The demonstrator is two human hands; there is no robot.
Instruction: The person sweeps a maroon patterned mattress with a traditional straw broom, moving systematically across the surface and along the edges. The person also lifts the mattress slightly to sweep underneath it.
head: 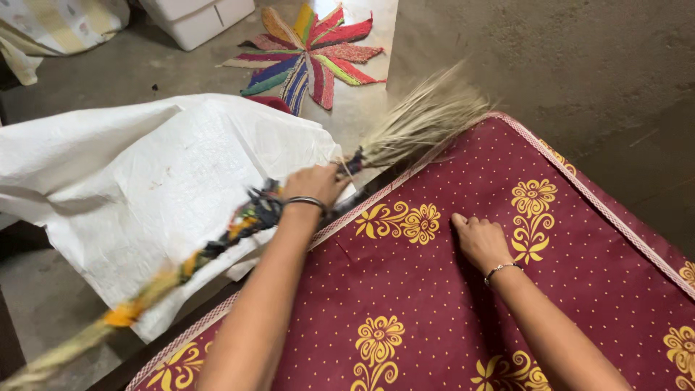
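Note:
My left hand [313, 185] grips a grass broom [427, 119] at the neck, where the pale bristles meet a handle [217, 242] wrapped in dark, orange and yellow cloth. The bristles fan out over the far corner of a maroon mattress [441, 289] with yellow flower prints and are blurred. The handle runs down to the lower left. My right hand [479, 240] rests fingers-down on the mattress top, holding nothing. Each wrist wears a thin bangle.
A large white woven sack [130, 181] lies beside the mattress on the left. A multicoloured star-shaped rag mat [311, 54] lies on the concrete floor [579, 65] beyond. A white box [195, 18] and a pale checked cloth [58, 25] sit at the top left.

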